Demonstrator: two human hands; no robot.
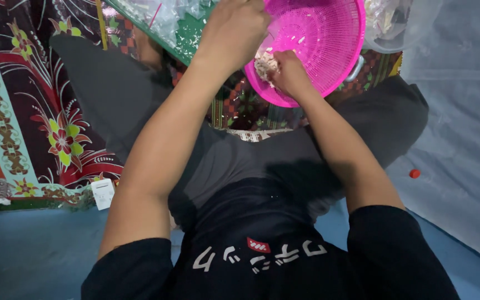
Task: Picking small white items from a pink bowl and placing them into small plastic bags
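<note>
A pink plastic colander basket is tilted toward me in front of my crossed legs. My left hand grips its near-left rim. My right hand is inside the basket at its lower edge, fingers closed over a clump of pale, shredded bits. A few small pale pieces stick to the basket's mesh. What lies deeper under my right hand is hidden.
A green tray with clear plastic bags lies at the top left. A clear plastic container stands right of the basket. Patterned floral mat on the left, a white paper slip, a small red cap on the grey sheet.
</note>
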